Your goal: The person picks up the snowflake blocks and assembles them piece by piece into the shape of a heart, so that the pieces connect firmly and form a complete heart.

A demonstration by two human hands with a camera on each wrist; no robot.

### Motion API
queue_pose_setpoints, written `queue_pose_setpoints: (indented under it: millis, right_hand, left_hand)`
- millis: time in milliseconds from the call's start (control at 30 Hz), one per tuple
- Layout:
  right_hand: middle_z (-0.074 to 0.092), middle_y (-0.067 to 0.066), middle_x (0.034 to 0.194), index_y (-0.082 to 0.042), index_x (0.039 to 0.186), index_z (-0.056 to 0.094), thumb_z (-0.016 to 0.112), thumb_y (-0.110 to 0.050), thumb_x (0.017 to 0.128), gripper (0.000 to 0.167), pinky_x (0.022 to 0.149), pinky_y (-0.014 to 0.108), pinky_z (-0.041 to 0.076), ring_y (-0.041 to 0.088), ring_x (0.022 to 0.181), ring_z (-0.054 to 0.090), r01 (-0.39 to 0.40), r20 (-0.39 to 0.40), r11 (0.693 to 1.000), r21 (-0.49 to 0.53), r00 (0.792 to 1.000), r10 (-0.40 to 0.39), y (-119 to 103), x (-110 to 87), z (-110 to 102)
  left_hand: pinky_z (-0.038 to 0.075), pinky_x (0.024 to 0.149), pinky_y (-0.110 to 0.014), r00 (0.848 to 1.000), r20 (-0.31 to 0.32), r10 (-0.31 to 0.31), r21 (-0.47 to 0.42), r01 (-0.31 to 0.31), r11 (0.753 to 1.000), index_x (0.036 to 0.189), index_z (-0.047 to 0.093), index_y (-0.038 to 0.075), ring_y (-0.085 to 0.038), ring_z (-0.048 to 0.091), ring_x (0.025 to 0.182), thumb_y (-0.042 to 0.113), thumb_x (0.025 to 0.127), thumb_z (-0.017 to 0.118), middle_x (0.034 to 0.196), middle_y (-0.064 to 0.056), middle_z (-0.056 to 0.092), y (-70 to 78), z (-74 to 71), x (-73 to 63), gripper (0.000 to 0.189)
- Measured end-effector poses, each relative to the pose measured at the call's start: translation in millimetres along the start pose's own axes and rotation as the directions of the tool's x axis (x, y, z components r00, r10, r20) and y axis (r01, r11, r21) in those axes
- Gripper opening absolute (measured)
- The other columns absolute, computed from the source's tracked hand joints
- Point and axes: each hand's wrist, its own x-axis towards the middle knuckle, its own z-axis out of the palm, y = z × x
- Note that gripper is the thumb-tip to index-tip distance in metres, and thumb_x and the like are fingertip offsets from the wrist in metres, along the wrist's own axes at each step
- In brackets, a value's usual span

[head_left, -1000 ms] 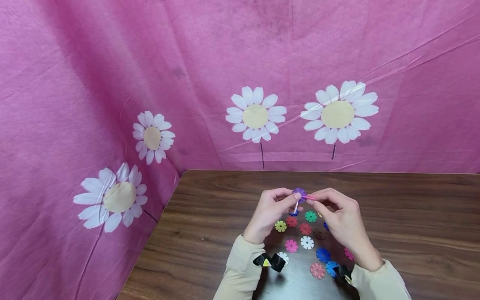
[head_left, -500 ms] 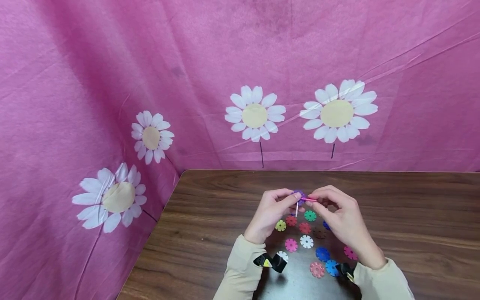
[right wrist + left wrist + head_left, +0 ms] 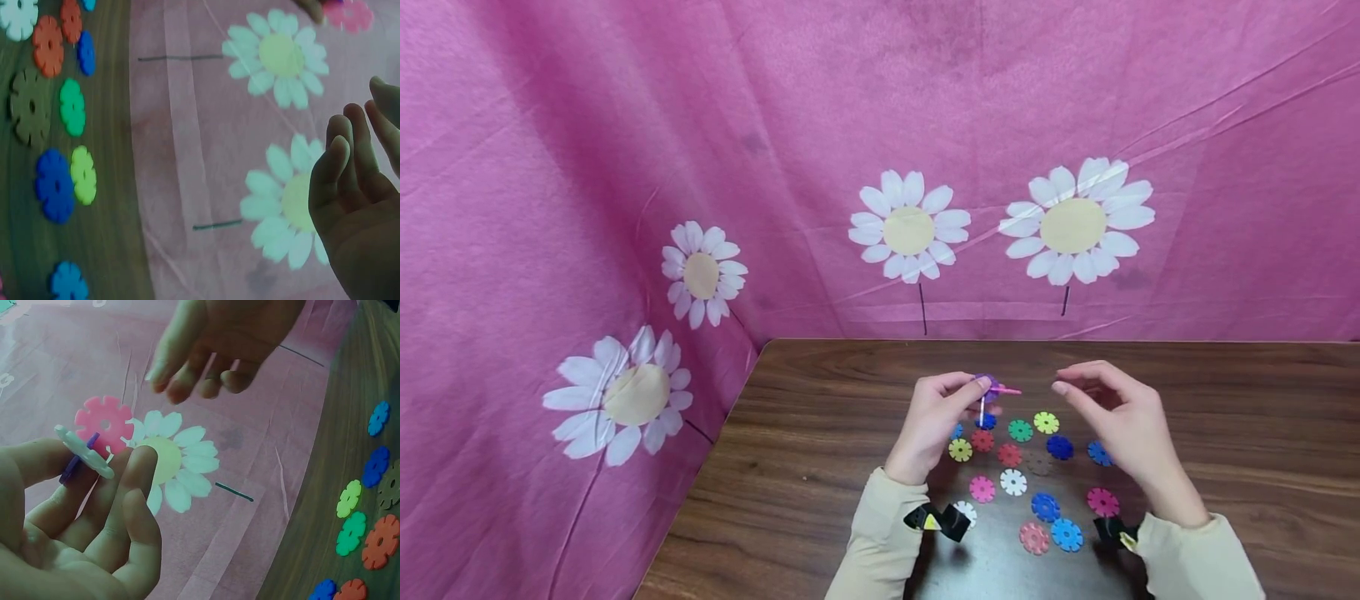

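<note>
My left hand (image 3: pixel 934 425) pinches a small cluster of notched plastic discs between thumb and fingers, above the far part of the table. A purple disc (image 3: pixel 987 386), a white disc (image 3: pixel 84 452) and a pink disc (image 3: pixel 105 424) are joined in it at angles to each other. The pink one points toward my right hand (image 3: pixel 1123 425), edge-on in the head view. That hand is raised to the right, apart from the cluster, its fingers loosely bent with nothing between them. In the right wrist view its fingers (image 3: pixel 359 156) show from the palm side.
Loose notched discs lie spread on the wooden table (image 3: pixel 827 467) below the hands, among them a green disc (image 3: pixel 1020 430), a yellow-green disc (image 3: pixel 1047 422), a dark blue disc (image 3: pixel 1060 447) and a white disc (image 3: pixel 1013 482). A pink flowered cloth (image 3: pixel 805 167) hangs behind the table.
My right hand has let go of the pink disc and moved away to the right. My left hand has shifted slightly left, still holding the joined discs.
</note>
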Motion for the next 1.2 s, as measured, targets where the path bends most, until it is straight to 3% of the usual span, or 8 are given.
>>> queue_pose_setpoints:
  millis: [133,333,433,533,667,800,967,1200]
  right_hand:
    - [0.063,-0.03,0.087,-0.003,0.109,0.067,0.067,-0.013,0.09,0.021,0.066,0.007,0.047,-0.007,0.074,0.062,-0.119,-0.007,0.992,0.029,0.993,0.119,16,1.9,-11]
    - [0.064,-0.028,0.087,-0.009,0.115,0.063,0.061,-0.021,0.095,0.024,0.067,0.008,0.05,-0.007,0.078,0.064,-0.256,0.084,0.964,0.076,0.965,0.25,43,3.7,-23]
    - [0.063,-0.026,0.087,-0.007,0.118,0.061,0.063,-0.027,0.094,0.031,0.066,0.012,0.05,-0.007,0.078,0.06,-0.327,0.159,0.944,0.03,0.934,0.319,53,3.4,-25]
    - [0.065,-0.019,0.092,0.0,0.122,0.059,0.065,-0.032,0.092,0.044,0.066,0.017,0.05,-0.006,0.079,0.057,-0.377,0.269,0.924,-0.057,0.886,0.378,60,2.4,-23]
    - [0.069,0.003,0.1,0.002,0.12,0.059,0.069,-0.032,0.089,0.047,0.068,0.021,0.048,0.002,0.082,0.057,-0.353,0.403,0.917,-0.186,0.824,0.399,65,-1.1,-16]
    - [0.067,0.012,0.1,0.003,0.113,0.063,0.074,-0.026,0.084,0.042,0.066,0.023,0.046,0.012,0.082,0.055,-0.295,0.472,0.923,-0.248,0.794,0.382,67,-4.1,-10]
    - [0.065,0.011,0.096,0.002,0.108,0.064,0.077,-0.021,0.08,0.039,0.062,0.023,0.042,0.013,0.076,0.05,-0.249,0.517,0.933,-0.259,0.781,0.351,68,-6.4,-6]
    - [0.064,0.007,0.092,-0.004,0.098,0.067,0.082,-0.017,0.071,0.033,0.066,0.027,0.041,0.014,0.077,0.051,-0.13,0.53,0.939,-0.32,0.797,0.291,69,-8.9,-1]
  left_hand:
    - [0.054,0.073,-0.03,1.0,-0.001,-0.021,0.019,0.021,1.0,0.103,0.07,-0.005,-0.019,0.073,0.074,0.016,0.092,0.065,0.088,-0.016,0.074,0.7,-0.8,-1.2,0.025]
    - [0.054,0.073,-0.03,1.0,0.002,-0.022,0.021,0.022,1.0,0.103,0.07,-0.004,-0.012,0.072,0.069,0.018,0.092,0.065,0.088,-0.017,0.074,0.7,-1.1,-0.8,0.025]
    - [0.053,0.071,-0.029,1.0,0.001,-0.019,0.011,0.019,1.0,0.103,0.07,-0.005,-0.009,0.07,0.066,0.017,0.092,0.064,0.084,-0.013,0.074,0.7,-0.5,-0.4,0.025]
    - [0.05,0.067,-0.025,1.0,-0.005,-0.016,0.0,0.016,1.0,0.103,0.069,-0.006,-0.007,0.068,0.063,0.016,0.092,0.064,0.078,-0.006,0.074,0.3,0.2,0.1,0.025]
    - [0.049,0.065,-0.023,1.0,-0.012,-0.014,-0.007,0.014,1.0,0.102,0.069,-0.007,-0.007,0.067,0.062,0.016,0.092,0.064,0.073,0.003,0.071,0.2,0.7,0.1,0.025]
    - [0.052,0.067,-0.023,1.0,-0.011,-0.015,-0.013,0.015,1.0,0.103,0.068,-0.009,-0.006,0.067,0.062,0.014,0.093,0.063,0.074,0.005,0.068,0.6,0.4,-0.4,0.026]
    - [0.053,0.066,-0.022,1.0,-0.005,-0.007,-0.034,0.007,0.999,0.104,0.066,-0.011,-0.006,0.067,0.061,0.012,0.093,0.062,0.076,0.005,0.068,0.9,-0.2,-0.4,0.026]
    - [0.054,0.067,-0.023,1.0,0.002,-0.006,-0.035,0.006,0.999,0.105,0.067,-0.009,-0.007,0.068,0.062,0.014,0.093,0.062,0.079,0.004,0.069,1.3,-1.0,-0.6,0.027]
